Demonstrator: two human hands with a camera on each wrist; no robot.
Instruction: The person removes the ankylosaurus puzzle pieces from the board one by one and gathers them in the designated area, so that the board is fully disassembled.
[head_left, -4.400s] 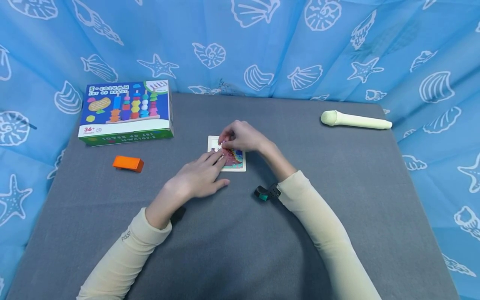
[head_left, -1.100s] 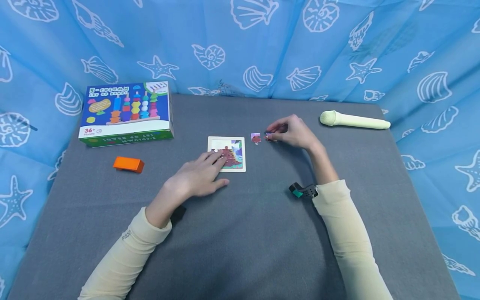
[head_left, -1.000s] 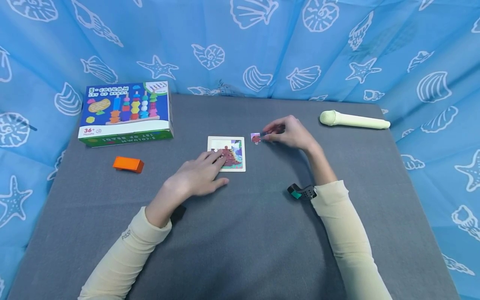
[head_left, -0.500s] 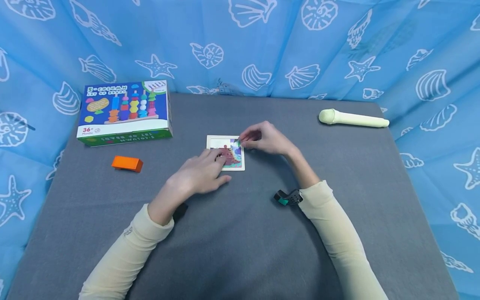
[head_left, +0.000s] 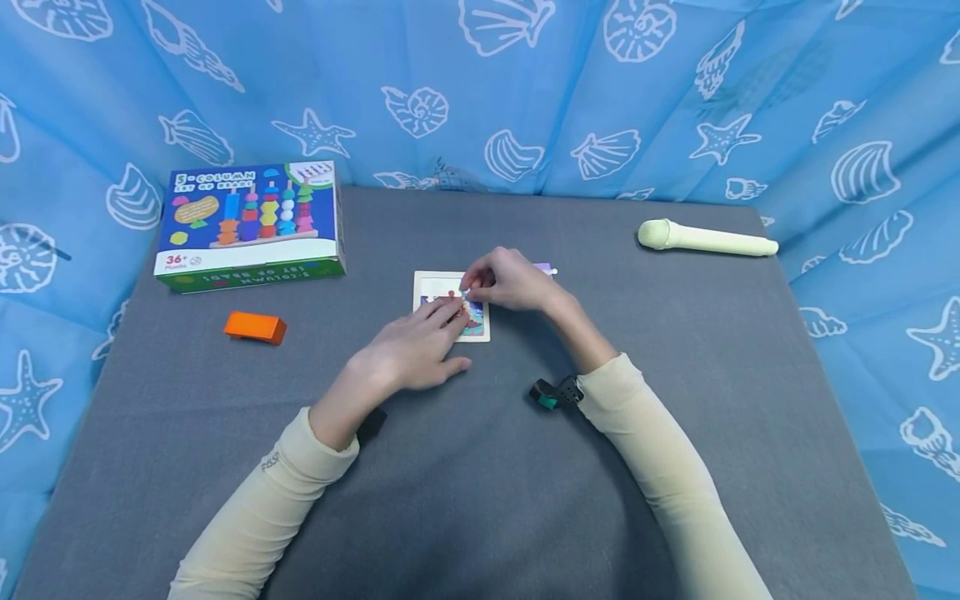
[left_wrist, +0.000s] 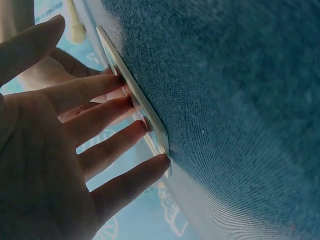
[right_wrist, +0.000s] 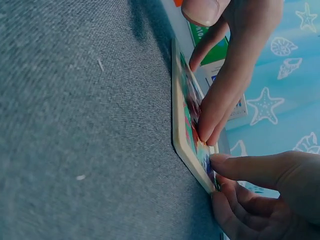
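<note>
A small square jigsaw puzzle (head_left: 417, 292) in a pale wooden frame lies on the table in the head view, its picture showing a reddish-brown shape. My left hand (head_left: 412, 350) rests its extended fingertips on the picture; in the left wrist view those fingers (left_wrist: 110, 112) spread across it, thumb apart. Over the frame's upper right, my right hand (head_left: 513, 279) pinches a small puzzle piece (head_left: 465, 294), mostly hidden by the fingertips. In the right wrist view, its thumb (right_wrist: 235, 167) comes down by the puzzle's edge. A loose purple piece (head_left: 544, 267) shows behind the right hand.
A bead-set box (head_left: 251, 225) stands at the back left, with an orange block (head_left: 256, 327) in front of it. A pale green toy microphone (head_left: 708, 238) lies at the back right. A blue shell-patterned curtain (head_left: 450, 75) hangs behind the grey-covered table (head_left: 480, 500).
My right hand has moved left from the loose pieces to the puzzle, carrying a piece. My left fingers have shifted slightly right on the puzzle.
</note>
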